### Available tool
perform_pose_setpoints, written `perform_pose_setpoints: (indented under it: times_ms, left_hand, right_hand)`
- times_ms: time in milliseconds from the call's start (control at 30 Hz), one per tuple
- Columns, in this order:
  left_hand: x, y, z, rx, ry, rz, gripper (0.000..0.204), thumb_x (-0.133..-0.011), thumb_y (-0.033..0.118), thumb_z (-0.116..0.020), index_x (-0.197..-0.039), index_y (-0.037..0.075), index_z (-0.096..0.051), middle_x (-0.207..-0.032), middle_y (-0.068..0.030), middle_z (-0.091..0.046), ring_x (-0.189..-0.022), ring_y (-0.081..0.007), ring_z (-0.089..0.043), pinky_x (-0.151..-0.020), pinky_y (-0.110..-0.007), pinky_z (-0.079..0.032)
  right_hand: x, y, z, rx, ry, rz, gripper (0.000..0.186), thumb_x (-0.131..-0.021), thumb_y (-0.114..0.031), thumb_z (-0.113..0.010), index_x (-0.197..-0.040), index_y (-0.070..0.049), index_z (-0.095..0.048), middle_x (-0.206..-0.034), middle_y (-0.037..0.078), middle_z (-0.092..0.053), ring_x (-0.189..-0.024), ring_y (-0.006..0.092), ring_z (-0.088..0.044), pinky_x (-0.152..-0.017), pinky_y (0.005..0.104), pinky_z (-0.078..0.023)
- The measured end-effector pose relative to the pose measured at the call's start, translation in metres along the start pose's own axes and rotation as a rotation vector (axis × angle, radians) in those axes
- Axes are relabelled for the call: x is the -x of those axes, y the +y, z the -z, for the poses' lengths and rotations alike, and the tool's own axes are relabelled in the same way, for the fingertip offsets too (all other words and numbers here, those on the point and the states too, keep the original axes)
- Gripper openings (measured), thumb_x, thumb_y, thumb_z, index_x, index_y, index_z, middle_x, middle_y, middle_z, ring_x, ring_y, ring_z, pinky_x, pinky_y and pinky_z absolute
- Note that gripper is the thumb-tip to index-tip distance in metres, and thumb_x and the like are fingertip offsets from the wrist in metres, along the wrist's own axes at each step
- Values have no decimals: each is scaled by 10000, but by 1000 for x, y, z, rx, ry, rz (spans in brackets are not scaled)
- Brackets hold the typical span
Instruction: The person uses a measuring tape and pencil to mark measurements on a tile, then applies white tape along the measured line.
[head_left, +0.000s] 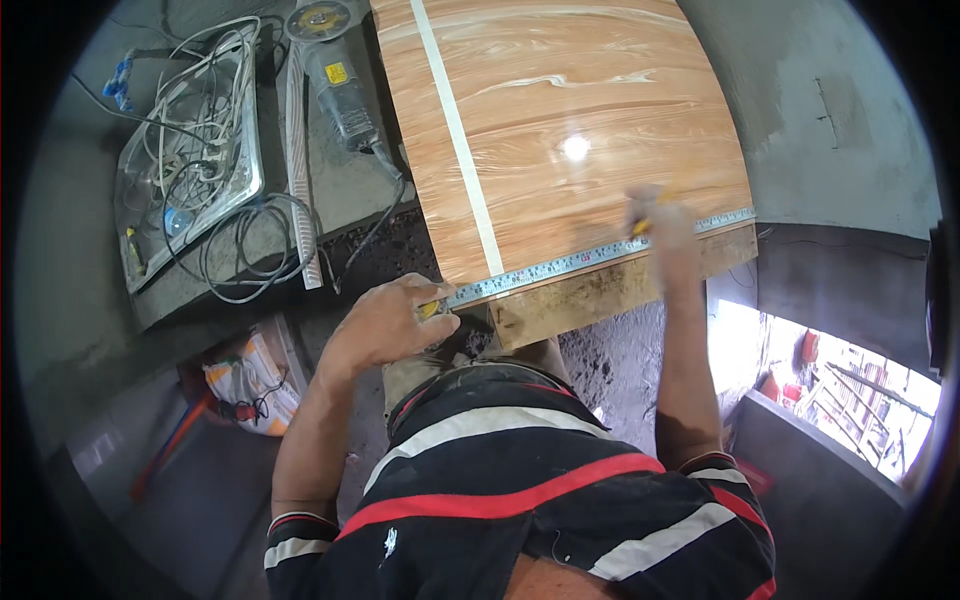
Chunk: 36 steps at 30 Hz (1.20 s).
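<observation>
A glossy orange-brown slab (560,110) with a wood-like grain lies in front of me. A pale strip (462,150) runs down it near its left side. Along the slab's near edge stretches the blade of a tape measure (590,261), reaching the right corner. My left hand (390,322) is closed round its case at the left end, where a bit of yellow shows between the fingers. Over the blade, toward the right, my right hand (672,235) is smeared by motion. It appears closed on a small yellow and dark thing (641,226) too blurred to name.
A worn wooden board (600,292) sits under the slab's near edge. On the left ledge lie an angle grinder (340,95), a ribbed strip (298,160) and a metal tray (130,262) of tangled cables. A white bag (262,385) stands below. A grey wall (830,120) rises on the right.
</observation>
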<state>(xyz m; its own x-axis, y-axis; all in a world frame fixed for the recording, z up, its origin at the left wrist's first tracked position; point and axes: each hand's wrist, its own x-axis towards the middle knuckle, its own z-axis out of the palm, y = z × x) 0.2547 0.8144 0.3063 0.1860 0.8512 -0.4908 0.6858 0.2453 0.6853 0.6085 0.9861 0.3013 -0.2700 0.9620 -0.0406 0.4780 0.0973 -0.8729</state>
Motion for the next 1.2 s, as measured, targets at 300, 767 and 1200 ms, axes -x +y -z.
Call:
perform_pose_setpoints:
  times_ms: [300, 767, 1200]
  left_hand:
    - [0, -7, 1, 113, 24, -30, 582, -873, 450, -748, -1303, 57, -724, -1308, -188, -712, -1179, -383, -685, -1026, -414, -526]
    - [1, -7, 8, 167, -89, 30, 609, -876, 395, -766, -1352, 24, -686, -1390, -205, -673, -1274, -355, -658, -1105, -391, -482]
    - [-4, -12, 7, 185, -64, -43, 608, -868, 448, -724, -1349, 77, -704, -1329, -203, -699, -1179, -388, -682, -1048, -409, -514]
  right_hand:
    - [10, -77, -67, -230, -106, -167, 554, -1070, -148, -522, -1607, -52, -420, -928, 86, -723, -648, 96, -586, -609, 255, -490]
    - [17, -69, -65, -465, -295, -255, 332, -1003, -233, -671, -1181, 47, -670, -968, 129, -712, -831, 169, -672, -743, 299, -520]
    - [20, -12, -96, -173, -427, -66, 244, -951, -162, -718, -1121, 13, -700, -986, 83, -739, -826, 158, -665, -732, 310, -525]
